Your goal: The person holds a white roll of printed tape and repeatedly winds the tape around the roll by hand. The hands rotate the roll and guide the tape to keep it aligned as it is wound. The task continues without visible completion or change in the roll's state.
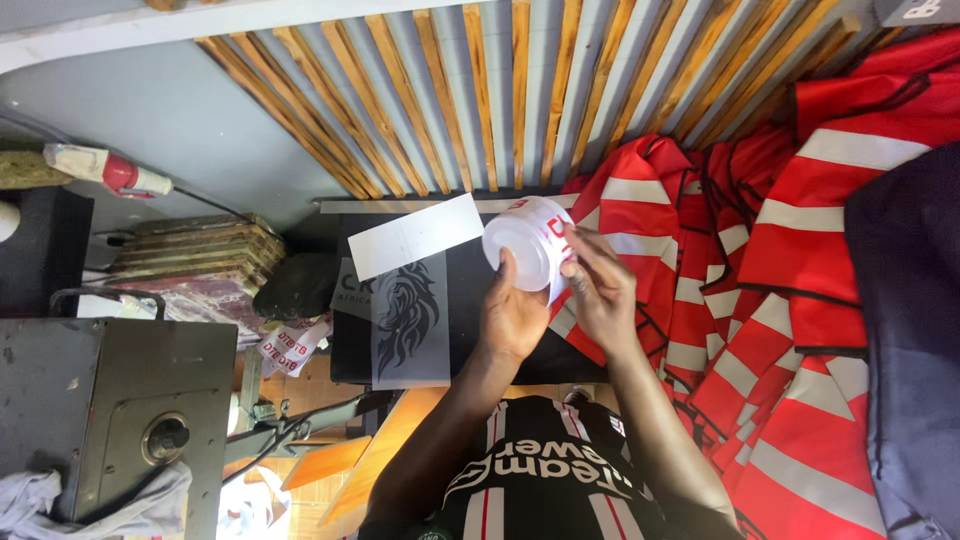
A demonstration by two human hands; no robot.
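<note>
Both hands, left hand and right hand, are holding a cup above the table; vests are lying to its right.

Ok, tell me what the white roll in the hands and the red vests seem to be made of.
White roll: probably a thin glossy film or vinyl, since it curls smoothly and shines. Red vests: woven fabric, matte and creased, with paler grey-white bands that look reflective. Both hands, left and right, hold the roll.

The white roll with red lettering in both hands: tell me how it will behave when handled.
The white roll probably weighs little, since the left hand props it with fingertips alone. Its round shape suggests it would roll if laid on its side on the black work surface. The right hand seems to pinch a loose edge, so the material looks thin and floppy.
</note>
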